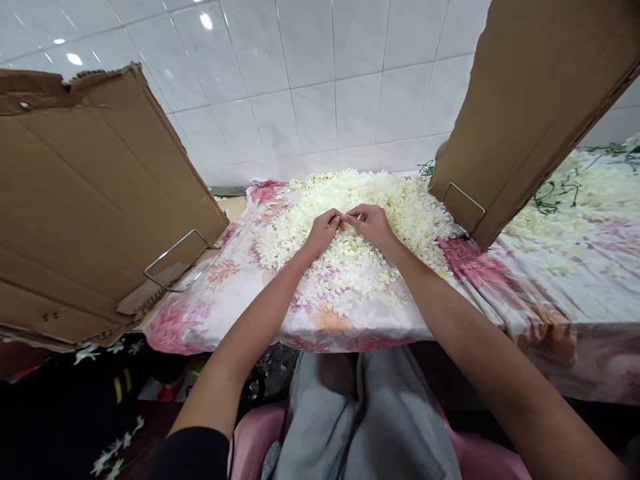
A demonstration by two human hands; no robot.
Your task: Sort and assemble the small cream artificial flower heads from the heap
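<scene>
A broad heap of small white artificial-looking flowers (345,190) with pale yellow centres lies on a floral cloth. Over the middle of the heap, my left hand (324,230) and my right hand (371,223) meet, their fingertips almost touching. The fingers of each are curled in a pinch. Whatever sits between the fingertips is too small and too hidden to name. White flowers surround both hands, and loose ones (341,303) are scattered towards the front edge.
Cardboard panels stand upright on the left (100,187) and right (540,100), each beside a metal wire stand (175,260). A tiled wall (310,120) rises behind the cloth-covered table (200,320). More flowers and green stems (560,193) lie beyond the right panel.
</scene>
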